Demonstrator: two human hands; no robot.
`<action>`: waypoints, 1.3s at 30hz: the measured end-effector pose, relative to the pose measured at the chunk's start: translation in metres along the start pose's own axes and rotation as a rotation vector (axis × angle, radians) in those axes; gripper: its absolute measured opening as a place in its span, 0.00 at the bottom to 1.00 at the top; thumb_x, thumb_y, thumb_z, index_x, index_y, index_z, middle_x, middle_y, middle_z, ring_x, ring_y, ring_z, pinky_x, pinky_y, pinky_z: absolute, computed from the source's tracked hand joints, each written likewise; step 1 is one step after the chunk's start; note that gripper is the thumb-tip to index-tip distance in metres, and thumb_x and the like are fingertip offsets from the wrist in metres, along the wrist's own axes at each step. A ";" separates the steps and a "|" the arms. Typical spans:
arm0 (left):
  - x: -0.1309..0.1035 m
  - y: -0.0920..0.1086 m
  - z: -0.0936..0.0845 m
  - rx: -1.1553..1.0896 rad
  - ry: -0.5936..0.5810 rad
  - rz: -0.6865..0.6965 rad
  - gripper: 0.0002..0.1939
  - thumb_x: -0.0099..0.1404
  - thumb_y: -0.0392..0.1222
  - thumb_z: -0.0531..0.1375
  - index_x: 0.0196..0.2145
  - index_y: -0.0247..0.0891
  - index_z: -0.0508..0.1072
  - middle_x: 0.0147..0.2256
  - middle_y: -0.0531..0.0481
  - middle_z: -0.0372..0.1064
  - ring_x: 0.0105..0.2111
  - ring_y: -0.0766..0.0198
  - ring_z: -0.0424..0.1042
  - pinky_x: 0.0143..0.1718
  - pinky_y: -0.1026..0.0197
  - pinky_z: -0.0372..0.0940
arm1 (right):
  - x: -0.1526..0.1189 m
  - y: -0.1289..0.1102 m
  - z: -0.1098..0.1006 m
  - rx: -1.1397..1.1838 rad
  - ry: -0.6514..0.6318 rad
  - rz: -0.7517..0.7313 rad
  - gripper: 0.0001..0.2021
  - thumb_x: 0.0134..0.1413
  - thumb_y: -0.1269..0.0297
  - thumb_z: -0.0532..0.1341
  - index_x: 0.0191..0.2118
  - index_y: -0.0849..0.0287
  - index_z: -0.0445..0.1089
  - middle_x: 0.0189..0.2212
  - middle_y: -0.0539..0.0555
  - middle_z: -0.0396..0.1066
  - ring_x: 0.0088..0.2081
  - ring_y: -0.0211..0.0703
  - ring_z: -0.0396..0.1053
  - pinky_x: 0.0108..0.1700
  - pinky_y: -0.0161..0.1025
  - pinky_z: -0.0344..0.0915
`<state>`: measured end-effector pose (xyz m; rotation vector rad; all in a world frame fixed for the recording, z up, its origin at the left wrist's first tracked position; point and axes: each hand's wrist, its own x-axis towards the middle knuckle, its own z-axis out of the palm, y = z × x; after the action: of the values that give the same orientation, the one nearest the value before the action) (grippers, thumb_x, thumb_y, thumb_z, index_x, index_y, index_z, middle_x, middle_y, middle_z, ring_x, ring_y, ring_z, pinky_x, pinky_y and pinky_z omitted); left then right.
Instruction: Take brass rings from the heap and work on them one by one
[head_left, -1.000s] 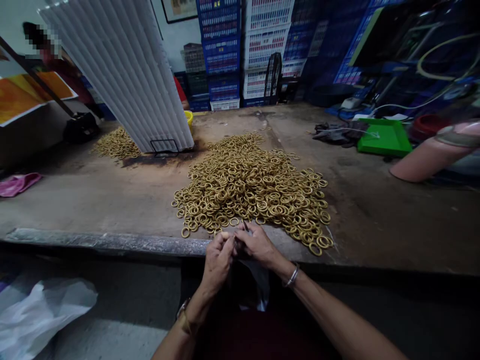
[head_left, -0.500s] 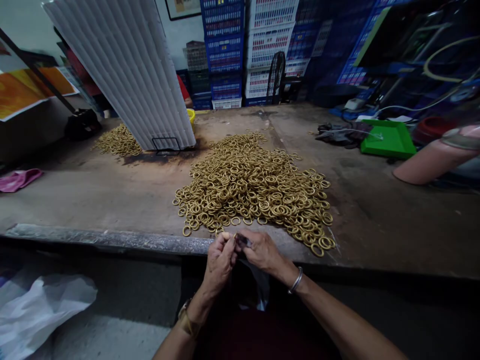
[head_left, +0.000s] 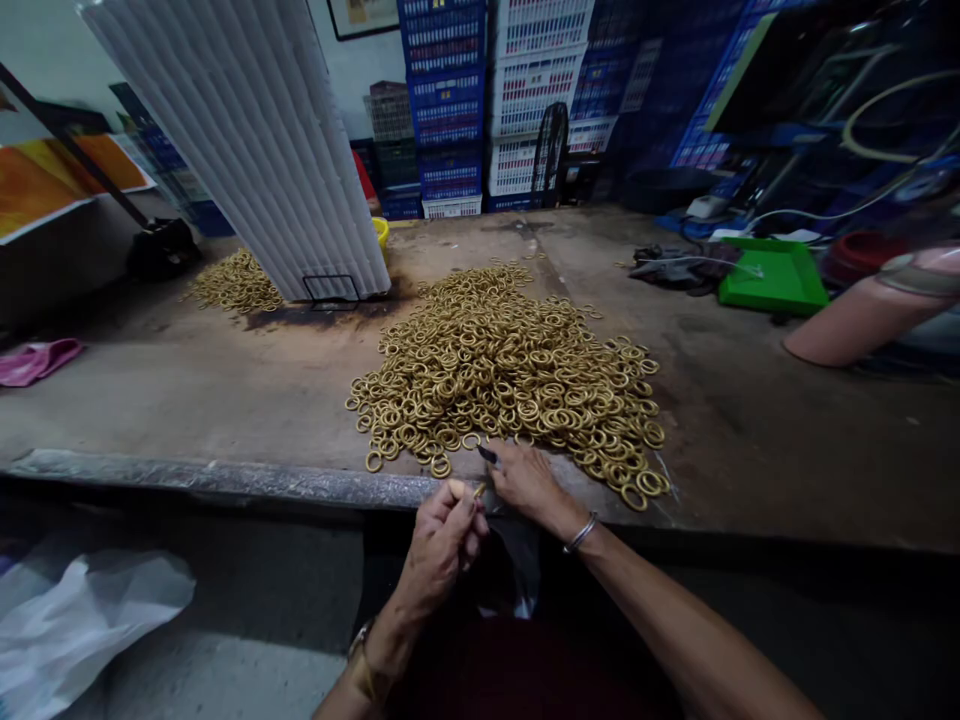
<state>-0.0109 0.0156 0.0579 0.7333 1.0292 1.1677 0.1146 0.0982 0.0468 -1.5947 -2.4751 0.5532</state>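
My left hand (head_left: 448,535) is closed in a pinch on a gold-coloured ring (head_left: 479,490), just in front of the table's front edge. In my right hand (head_left: 531,482) is a small dark blade-like tool (head_left: 488,455), its tip pointing left from the fingers. That hand rests at the near edge of a large pile of gold-coloured rings (head_left: 510,360), close to several loose ones. What its fingertips touch beneath is hard to make out.
A tall white corrugated panel (head_left: 247,150) stands on the table (head_left: 187,390) at the back left, beside a smaller ring pile (head_left: 236,282). To the right are a green tray (head_left: 772,278) and a pink cylinder (head_left: 862,310). Stacked crates (head_left: 450,110) line the back.
My right hand has moved away from my left, forward to the pile's edge, with the dark tool still in it. My left hand has shifted slightly down and keeps its pinch.
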 end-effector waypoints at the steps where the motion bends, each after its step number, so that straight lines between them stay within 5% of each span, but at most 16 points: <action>1: -0.001 0.000 0.000 -0.070 -0.009 -0.012 0.13 0.58 0.49 0.56 0.26 0.37 0.62 0.20 0.57 0.61 0.13 0.77 0.51 0.12 0.72 0.46 | 0.004 0.000 0.000 -0.026 0.014 0.016 0.12 0.51 0.69 0.50 0.41 0.57 0.65 0.31 0.54 0.71 0.33 0.40 0.66 0.31 0.33 0.51; 6: 0.003 0.000 -0.005 -0.274 0.042 -0.019 0.12 0.56 0.46 0.58 0.27 0.34 0.63 0.30 0.48 0.67 0.20 0.73 0.60 0.14 0.71 0.53 | 0.017 -0.012 0.003 -0.108 0.067 0.049 0.11 0.54 0.63 0.50 0.43 0.58 0.60 0.31 0.55 0.71 0.33 0.43 0.68 0.31 0.34 0.52; 15: 0.008 0.006 -0.016 -0.437 -0.007 -0.053 0.14 0.53 0.39 0.58 0.39 0.36 0.64 0.28 0.50 0.67 0.23 0.68 0.65 0.18 0.69 0.56 | 0.025 -0.014 0.004 -0.135 0.069 0.088 0.11 0.54 0.60 0.50 0.42 0.59 0.58 0.30 0.56 0.71 0.33 0.45 0.69 0.30 0.35 0.52; 20: 0.013 0.006 -0.016 -0.540 0.077 -0.134 0.10 0.51 0.42 0.61 0.27 0.33 0.66 0.27 0.51 0.64 0.25 0.70 0.64 0.17 0.71 0.52 | 0.018 -0.003 0.005 0.065 0.125 -0.012 0.08 0.52 0.64 0.52 0.38 0.58 0.61 0.28 0.52 0.69 0.29 0.40 0.66 0.29 0.33 0.51; 29: 0.016 -0.003 -0.003 -0.108 0.215 -0.021 0.17 0.53 0.52 0.60 0.29 0.36 0.62 0.21 0.57 0.59 0.16 0.75 0.57 0.13 0.73 0.48 | -0.008 -0.010 0.004 0.567 0.184 -0.186 0.05 0.52 0.63 0.52 0.31 0.58 0.60 0.24 0.47 0.61 0.25 0.33 0.58 0.29 0.30 0.54; 35: 0.013 -0.002 -0.001 0.181 0.221 0.086 0.16 0.55 0.52 0.57 0.24 0.36 0.62 0.17 0.60 0.54 0.14 0.77 0.51 0.14 0.72 0.46 | -0.003 -0.011 0.011 0.940 0.026 -0.012 0.10 0.51 0.58 0.51 0.26 0.59 0.58 0.19 0.45 0.57 0.21 0.31 0.55 0.24 0.29 0.54; 39: 0.013 -0.002 -0.001 0.155 0.168 0.037 0.16 0.56 0.53 0.56 0.25 0.36 0.62 0.17 0.59 0.54 0.13 0.77 0.49 0.13 0.72 0.44 | -0.001 -0.015 0.009 0.998 0.001 0.055 0.10 0.48 0.58 0.53 0.24 0.59 0.59 0.16 0.44 0.57 0.20 0.31 0.54 0.23 0.29 0.53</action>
<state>-0.0100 0.0276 0.0525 0.7884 1.2621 1.2057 0.0998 0.0899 0.0444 -1.1944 -1.6371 1.4705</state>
